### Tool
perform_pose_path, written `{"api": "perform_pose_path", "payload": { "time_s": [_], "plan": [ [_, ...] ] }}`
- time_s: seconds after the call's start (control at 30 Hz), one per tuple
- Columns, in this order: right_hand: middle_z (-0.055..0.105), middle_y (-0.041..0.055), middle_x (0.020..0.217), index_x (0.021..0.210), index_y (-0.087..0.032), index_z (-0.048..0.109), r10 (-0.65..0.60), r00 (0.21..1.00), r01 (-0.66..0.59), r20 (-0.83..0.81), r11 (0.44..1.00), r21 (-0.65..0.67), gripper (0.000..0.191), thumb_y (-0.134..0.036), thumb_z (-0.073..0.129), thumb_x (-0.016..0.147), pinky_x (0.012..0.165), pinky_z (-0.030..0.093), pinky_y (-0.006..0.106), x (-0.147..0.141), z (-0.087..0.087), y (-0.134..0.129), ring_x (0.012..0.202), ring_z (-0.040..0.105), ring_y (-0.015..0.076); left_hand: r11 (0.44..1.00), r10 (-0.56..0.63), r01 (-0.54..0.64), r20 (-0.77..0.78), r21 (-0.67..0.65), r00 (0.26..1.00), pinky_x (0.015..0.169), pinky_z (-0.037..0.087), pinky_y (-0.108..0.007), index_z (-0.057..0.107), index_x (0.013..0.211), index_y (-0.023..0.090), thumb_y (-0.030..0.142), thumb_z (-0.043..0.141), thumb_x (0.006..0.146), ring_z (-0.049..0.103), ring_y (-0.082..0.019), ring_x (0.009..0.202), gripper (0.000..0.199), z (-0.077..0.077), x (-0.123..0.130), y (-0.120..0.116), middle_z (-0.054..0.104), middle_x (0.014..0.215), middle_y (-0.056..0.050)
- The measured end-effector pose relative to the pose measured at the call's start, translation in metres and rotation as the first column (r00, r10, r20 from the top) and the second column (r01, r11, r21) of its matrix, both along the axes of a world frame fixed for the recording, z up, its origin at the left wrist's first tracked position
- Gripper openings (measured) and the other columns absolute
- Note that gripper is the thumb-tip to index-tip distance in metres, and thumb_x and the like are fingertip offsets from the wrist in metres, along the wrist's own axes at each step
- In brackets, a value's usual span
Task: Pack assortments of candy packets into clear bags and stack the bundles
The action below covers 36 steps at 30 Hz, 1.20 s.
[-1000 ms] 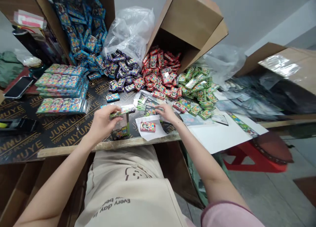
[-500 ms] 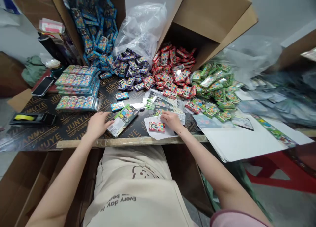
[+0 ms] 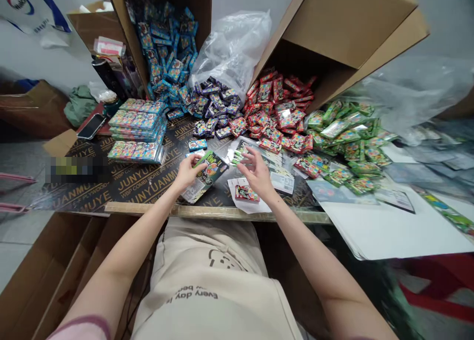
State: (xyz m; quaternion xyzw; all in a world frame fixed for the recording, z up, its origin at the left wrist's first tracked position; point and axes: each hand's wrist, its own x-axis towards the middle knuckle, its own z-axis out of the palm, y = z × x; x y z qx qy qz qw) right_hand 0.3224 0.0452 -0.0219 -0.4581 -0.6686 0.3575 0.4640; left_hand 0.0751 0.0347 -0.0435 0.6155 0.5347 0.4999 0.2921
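Observation:
My left hand grips the edge of a flat printed packet, black and green with a round colourful picture, tilted above the table edge. The thumb lies on its face. My right hand is raised with its fingers apart and nothing in them. Just below it, a small red packet lies on a piece of white paper. More flat printed packets lie behind the right hand. Beyond the left hand is a small blue box.
Heaps of small blue, purple, red and green packets line the back, with open cartons behind. Wrapped stacks and a phone are at left. White sheets overhang the front right.
My left hand has moved right and taken hold of the flat printed packet, lifting it a little. My right hand has risen off the packets and spread its fingers. The view has turned left.

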Motion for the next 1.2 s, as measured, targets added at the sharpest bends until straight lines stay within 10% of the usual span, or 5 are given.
{"api": "perform_pose_path", "payload": {
  "time_s": [0.23,0.53,0.73,0.9,1.2],
  "plan": [
    [0.072,0.0028,0.109,0.133,-0.034,0.051,0.102,0.972,-0.071,-0.213,0.986,0.147,0.051,-0.039,0.067,0.084,0.083,0.059,0.039,-0.068,0.035,-0.012,0.096,0.069,0.0211,0.991,-0.013,0.066,0.416,-0.115,0.909,0.069,0.050,-0.024,0.055,0.092,0.019,0.033,0.077,0.069,0.061,-0.013,0.072,0.035,0.030,0.007,-0.040,0.063,0.077,0.002],
    [0.076,0.0003,0.100,0.121,-0.032,0.062,0.072,0.997,-0.062,-0.010,0.915,0.399,0.031,-0.027,0.060,0.090,0.098,0.052,0.041,-0.073,0.031,-0.028,0.096,0.072,0.0212,0.956,0.011,0.020,-0.105,0.293,0.994,0.069,0.054,-0.025,0.073,0.090,0.021,0.022,0.070,0.080,0.063,-0.015,0.086,0.010,0.066,-0.006,-0.051,0.063,0.092,-0.004],
    [0.074,0.0027,0.101,0.135,-0.030,0.049,0.190,0.982,-0.186,-0.003,0.966,0.181,0.044,-0.039,0.057,0.092,0.099,0.050,0.043,-0.057,0.064,-0.026,0.103,0.069,0.0217,0.929,-0.039,0.138,-0.280,0.343,0.959,0.067,0.049,-0.026,0.067,0.078,0.017,0.014,0.069,0.079,0.061,-0.015,0.076,0.004,0.079,-0.006,-0.046,0.062,0.081,-0.002],
    [0.059,0.0073,0.132,0.098,-0.024,0.067,0.156,0.969,-0.195,0.193,0.959,0.206,0.024,-0.044,0.065,0.085,0.107,0.038,0.047,-0.050,0.106,-0.018,0.129,0.050,0.0267,0.926,-0.016,0.142,-0.338,0.349,0.941,0.061,0.042,-0.025,0.069,0.080,0.018,0.012,0.066,0.079,0.056,-0.013,0.068,0.007,0.081,-0.002,-0.043,0.056,0.074,0.000],
    [0.070,0.0051,0.080,0.070,-0.017,0.063,0.433,0.897,-0.409,0.089,0.889,-0.206,0.032,-0.048,0.070,0.075,0.071,0.047,0.031,-0.073,0.104,-0.010,0.076,0.062,0.0177,0.928,0.039,0.079,-0.306,0.365,0.951,0.063,0.044,-0.026,0.061,0.068,0.017,0.011,0.066,0.076,0.059,-0.014,0.068,0.011,0.081,0.000,-0.043,0.061,0.072,0.000]
  ]
}}
